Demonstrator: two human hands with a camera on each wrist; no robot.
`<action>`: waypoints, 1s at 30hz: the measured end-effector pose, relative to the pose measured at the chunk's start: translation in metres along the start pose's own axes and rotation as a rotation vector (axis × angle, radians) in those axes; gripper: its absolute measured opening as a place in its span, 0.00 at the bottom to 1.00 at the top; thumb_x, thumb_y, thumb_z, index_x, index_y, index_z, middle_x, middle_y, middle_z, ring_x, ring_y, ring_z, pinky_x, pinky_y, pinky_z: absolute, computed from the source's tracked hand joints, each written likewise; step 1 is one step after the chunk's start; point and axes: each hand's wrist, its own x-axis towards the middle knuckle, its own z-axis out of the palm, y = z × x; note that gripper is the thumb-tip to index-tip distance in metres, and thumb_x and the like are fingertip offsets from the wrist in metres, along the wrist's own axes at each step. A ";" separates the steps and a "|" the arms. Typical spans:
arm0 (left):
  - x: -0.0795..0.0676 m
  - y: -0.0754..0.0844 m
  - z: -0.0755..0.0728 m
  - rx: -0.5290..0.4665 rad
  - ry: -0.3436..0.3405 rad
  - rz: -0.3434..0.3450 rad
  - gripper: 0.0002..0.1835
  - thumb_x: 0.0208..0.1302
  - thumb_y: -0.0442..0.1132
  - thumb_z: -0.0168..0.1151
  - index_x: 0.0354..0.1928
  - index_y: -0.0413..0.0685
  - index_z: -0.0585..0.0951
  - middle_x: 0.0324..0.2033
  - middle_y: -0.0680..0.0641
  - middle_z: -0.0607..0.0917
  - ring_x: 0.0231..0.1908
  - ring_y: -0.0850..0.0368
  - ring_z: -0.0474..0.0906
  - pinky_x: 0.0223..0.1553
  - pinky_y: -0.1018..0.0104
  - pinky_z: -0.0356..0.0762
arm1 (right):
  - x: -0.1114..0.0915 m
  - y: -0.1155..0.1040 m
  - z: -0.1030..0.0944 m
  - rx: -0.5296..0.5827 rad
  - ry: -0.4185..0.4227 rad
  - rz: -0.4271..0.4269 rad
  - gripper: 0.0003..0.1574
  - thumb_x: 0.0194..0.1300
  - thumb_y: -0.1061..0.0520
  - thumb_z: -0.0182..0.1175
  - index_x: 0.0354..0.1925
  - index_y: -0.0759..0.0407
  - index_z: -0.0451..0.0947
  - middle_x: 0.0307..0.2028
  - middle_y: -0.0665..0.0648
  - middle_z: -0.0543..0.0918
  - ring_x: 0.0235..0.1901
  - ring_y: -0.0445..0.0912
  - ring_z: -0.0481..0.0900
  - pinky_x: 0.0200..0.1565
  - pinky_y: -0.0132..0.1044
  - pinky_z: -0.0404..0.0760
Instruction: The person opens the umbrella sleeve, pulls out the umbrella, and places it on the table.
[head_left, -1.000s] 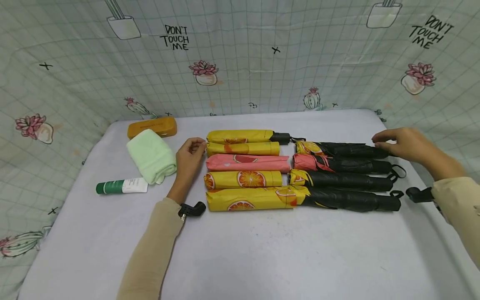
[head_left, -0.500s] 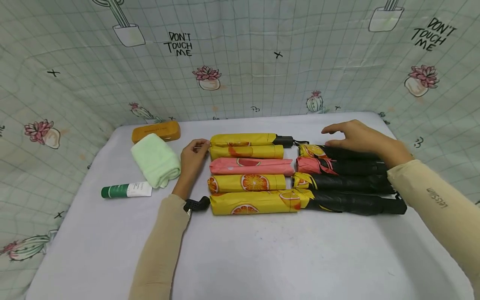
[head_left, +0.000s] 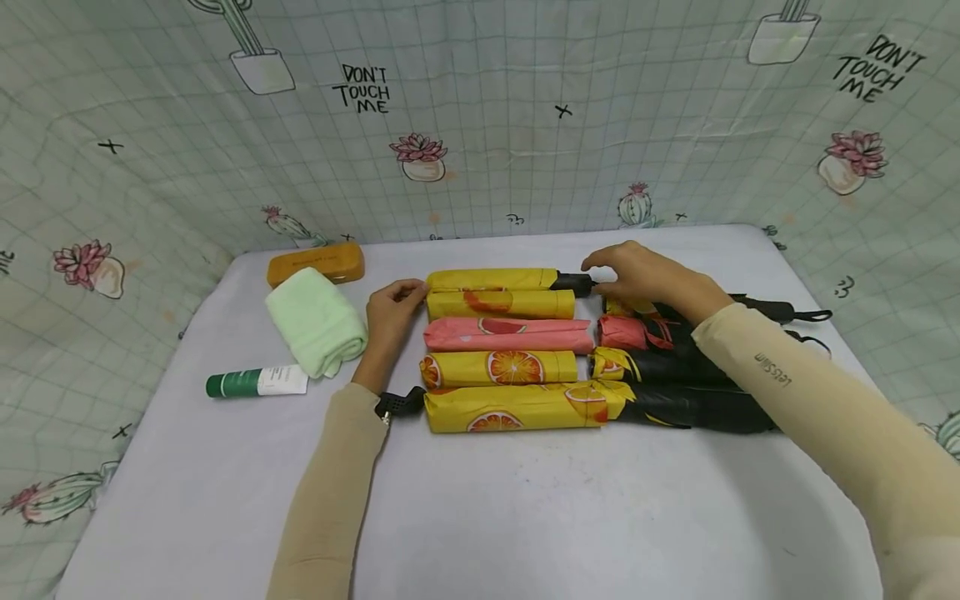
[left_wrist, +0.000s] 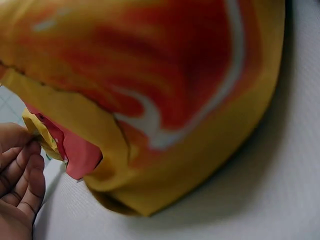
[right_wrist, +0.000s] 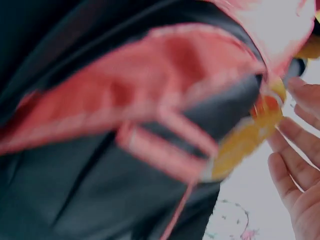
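Observation:
In the head view my left hand [head_left: 393, 315] pinches the left end of the rearmost yellow umbrella [head_left: 491, 280], thumb against fingers; the left wrist view shows the pinched yellow cloth. My right hand [head_left: 654, 277] bends over the right side, fingertips right at that umbrella's black handle [head_left: 574, 284]. Under its palm lies a yellow-and-black folded umbrella [head_left: 617, 307], partly hidden. In front of the rear umbrella lie a yellow umbrella sleeve [head_left: 536, 305], a pink one [head_left: 510, 335] and another yellow one [head_left: 465, 368]. In the right wrist view the right fingers [right_wrist: 295, 155] are spread and hold nothing.
Black folded umbrellas, one with pink cloth [head_left: 622, 332], lie to the right, partly under the right sleeve. A long yellow cover [head_left: 525, 410] lies foremost. At left are a green-and-white tube [head_left: 255, 382], a pale green towel [head_left: 317, 321] and an orange case [head_left: 318, 263].
My right hand has moved left over the umbrellas, from the far right end of the black ones to the rear umbrella's handle. The left hand stays at the umbrella's left end.

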 end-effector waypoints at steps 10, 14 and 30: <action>0.000 0.002 -0.001 0.008 -0.002 -0.018 0.14 0.68 0.45 0.66 0.45 0.40 0.87 0.39 0.43 0.86 0.37 0.59 0.78 0.40 0.71 0.74 | 0.023 -0.012 0.013 -0.034 -0.053 0.026 0.27 0.66 0.62 0.67 0.62 0.67 0.75 0.56 0.67 0.81 0.55 0.59 0.79 0.56 0.55 0.76; 0.001 -0.001 0.000 0.017 0.002 -0.013 0.14 0.68 0.45 0.67 0.45 0.41 0.87 0.38 0.43 0.86 0.37 0.58 0.77 0.39 0.71 0.73 | 0.027 -0.014 0.018 -0.161 -0.037 -0.025 0.19 0.64 0.62 0.68 0.53 0.65 0.78 0.46 0.64 0.84 0.46 0.57 0.82 0.51 0.53 0.80; 0.002 -0.004 0.000 0.049 0.012 0.024 0.12 0.68 0.43 0.67 0.44 0.40 0.87 0.36 0.43 0.86 0.35 0.60 0.76 0.37 0.72 0.73 | 0.021 -0.011 0.012 -0.103 0.068 0.030 0.30 0.66 0.63 0.65 0.65 0.66 0.73 0.54 0.68 0.82 0.47 0.57 0.83 0.48 0.52 0.81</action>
